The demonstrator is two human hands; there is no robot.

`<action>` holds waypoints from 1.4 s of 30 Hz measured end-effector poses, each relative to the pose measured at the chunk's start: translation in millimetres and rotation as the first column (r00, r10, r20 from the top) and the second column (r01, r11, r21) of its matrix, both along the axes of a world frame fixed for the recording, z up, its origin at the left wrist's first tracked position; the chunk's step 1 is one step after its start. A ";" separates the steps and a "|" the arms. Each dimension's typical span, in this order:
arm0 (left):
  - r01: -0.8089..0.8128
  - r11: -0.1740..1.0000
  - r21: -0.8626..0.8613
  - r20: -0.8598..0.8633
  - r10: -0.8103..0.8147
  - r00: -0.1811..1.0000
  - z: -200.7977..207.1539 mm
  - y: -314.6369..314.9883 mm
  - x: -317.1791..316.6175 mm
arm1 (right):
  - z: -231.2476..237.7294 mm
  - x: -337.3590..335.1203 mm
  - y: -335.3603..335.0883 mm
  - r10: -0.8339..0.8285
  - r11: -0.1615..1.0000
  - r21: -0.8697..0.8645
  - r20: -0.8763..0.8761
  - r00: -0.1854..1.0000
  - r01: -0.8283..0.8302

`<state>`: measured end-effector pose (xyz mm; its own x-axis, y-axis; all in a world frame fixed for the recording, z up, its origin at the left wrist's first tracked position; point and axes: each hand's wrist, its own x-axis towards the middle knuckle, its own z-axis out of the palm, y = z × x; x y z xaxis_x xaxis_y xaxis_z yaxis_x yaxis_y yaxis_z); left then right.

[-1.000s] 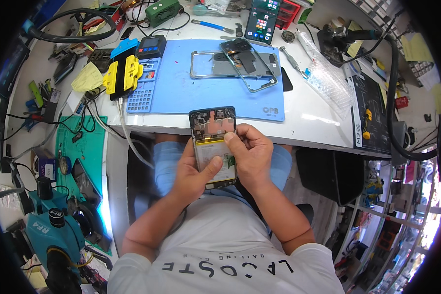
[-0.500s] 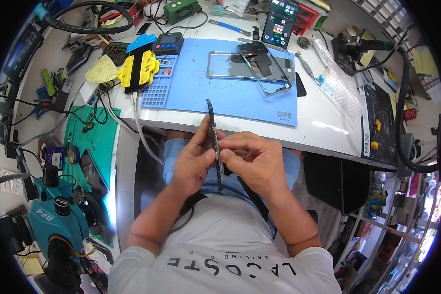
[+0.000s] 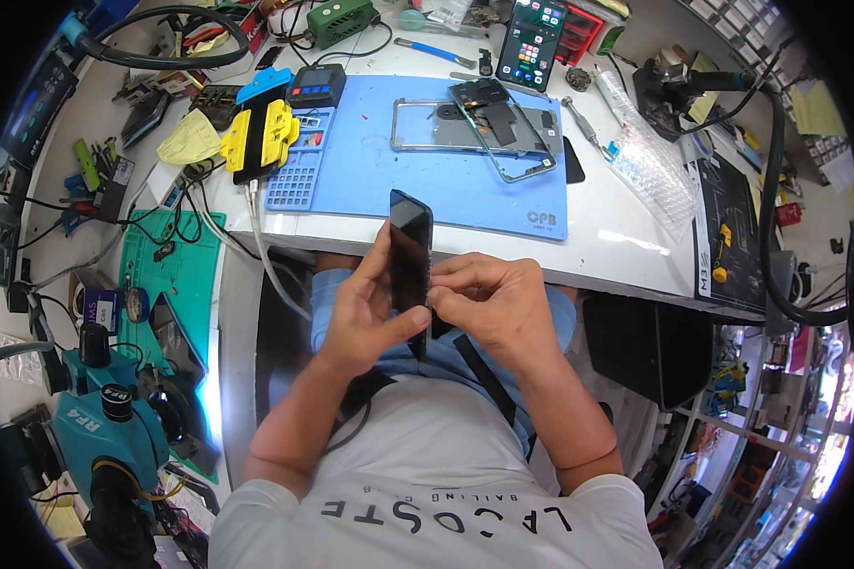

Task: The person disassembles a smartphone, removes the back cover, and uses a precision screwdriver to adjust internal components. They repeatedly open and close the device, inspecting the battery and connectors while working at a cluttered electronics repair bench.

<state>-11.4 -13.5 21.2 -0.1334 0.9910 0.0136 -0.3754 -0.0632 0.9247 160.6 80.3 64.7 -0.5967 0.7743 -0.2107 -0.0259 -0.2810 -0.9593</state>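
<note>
My left hand point(image 3: 370, 308) grips a phone point(image 3: 411, 251) with a dark glossy face, held upright and tilted above my lap, in front of the desk edge. The thumb lies across the phone's lower face, with the fingers at its left edge and behind. At the phone's right edge, my right hand point(image 3: 493, 303) is closed in a pinch of thumb and forefinger. Whatever is between those fingertips is too small or hidden to make out. Beyond my hands, a phone frame point(image 3: 529, 176) with parts attached lies across a grey, clear-edged phone cover point(image 3: 417, 144) on the blue mat point(image 3: 361, 194).
A yellow clamp point(image 3: 275, 133) holding a dark device stands left of the mat, with white cables hanging down. At the back stands a lit phone point(image 3: 531, 47). Bubble wrap point(image 3: 650, 185) lies to the right. A teal microscope point(image 3: 114, 417) stands at lower left.
The phone has turned from edge-on so that its dark face now shows. My left thumb has come across that face; the right hand stays pinched at the edge. The view has shifted slightly.
</note>
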 end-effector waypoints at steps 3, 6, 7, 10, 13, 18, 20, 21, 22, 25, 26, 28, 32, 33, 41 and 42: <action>-0.006 1.000 0.007 -0.039 0.006 0.999 -1.2 -0.8 0.6 | -0.8 0.4 1.4 0.001 1.000 0.006 0.014 1.000 -0.001; -0.007 1.000 0.018 -0.070 0.008 0.997 -0.5 -0.6 2.0 | -4.0 1.0 2.4 -0.006 1.000 0.027 0.017 1.000 0.005; -0.006 1.000 0.023 -0.079 0.008 0.997 -0.1 -0.5 2.4 | -5.2 1.2 2.6 -0.010 0.999 0.035 0.016 1.000 0.010; -0.009 1.000 0.030 -0.117 0.012 0.993 -3.9 0.0 2.8 | -7.7 0.8 3.1 -0.020 0.999 0.033 0.028 0.999 0.019; -0.013 1.000 0.015 -0.099 0.015 0.995 -1.7 0.2 4.7 | -11.4 1.5 2.4 -0.032 0.999 0.032 0.037 0.999 0.030; -0.009 1.000 0.016 -0.075 0.011 0.997 -3.5 0.7 3.9 | -13.9 2.6 3.1 -0.046 0.999 0.004 -0.004 0.999 0.046; -0.009 1.000 0.015 -0.084 0.011 0.996 -3.2 0.3 3.8 | -15.4 2.4 2.7 -0.045 0.999 0.005 -0.007 0.999 0.045; -0.008 1.000 0.014 -0.091 0.009 0.996 -2.0 0.6 4.4 | -16.1 2.8 2.8 -0.045 0.999 0.010 -0.011 0.999 0.045; -0.007 1.000 0.013 -0.099 0.008 0.995 -1.3 0.9 4.9 | -16.2 3.2 2.8 -0.046 0.999 0.014 -0.015 0.999 0.046; 0.001 1.000 0.004 -0.171 0.000 0.985 -2.5 2.3 4.4 | -13.5 4.4 2.6 -0.057 0.998 -0.011 -0.019 0.998 0.057; -0.004 1.000 -0.005 -0.167 0.003 0.986 -2.0 1.9 4.8 | -14.5 4.6 1.7 -0.061 0.998 -0.011 -0.024 0.998 0.060; -0.012 1.000 -0.013 -0.157 0.010 0.988 -0.5 1.4 6.5 | -19.3 4.8 1.4 -0.067 0.998 -0.001 -0.035 0.997 0.067; -0.011 1.000 -0.026 -0.154 0.007 0.988 0.3 2.7 7.0 | -23.9 5.9 0.9 -0.076 0.997 -0.034 -0.078 0.994 0.073; -0.012 1.000 -0.017 -0.156 0.009 0.988 -0.1 2.5 7.2 | -23.2 5.9 0.7 -0.075 0.997 -0.032 -0.072 0.995 0.073; -0.006 1.000 0.001 -0.146 0.006 0.989 0.7 3.2 7.1 | -22.8 7.0 1.6 -0.069 0.997 -0.030 -0.063 0.996 0.067; -0.007 1.000 0.001 -0.143 0.007 0.990 0.8 2.9 7.0 | -22.9 6.7 1.7 -0.068 0.997 -0.026 -0.063 0.996 0.066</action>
<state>-4.4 -10.6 22.1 -0.1366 0.9901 0.0338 -0.2388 -0.0661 0.9688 167.3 82.0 41.8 -0.5566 0.8081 -0.1926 -0.1067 -0.2995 -0.9481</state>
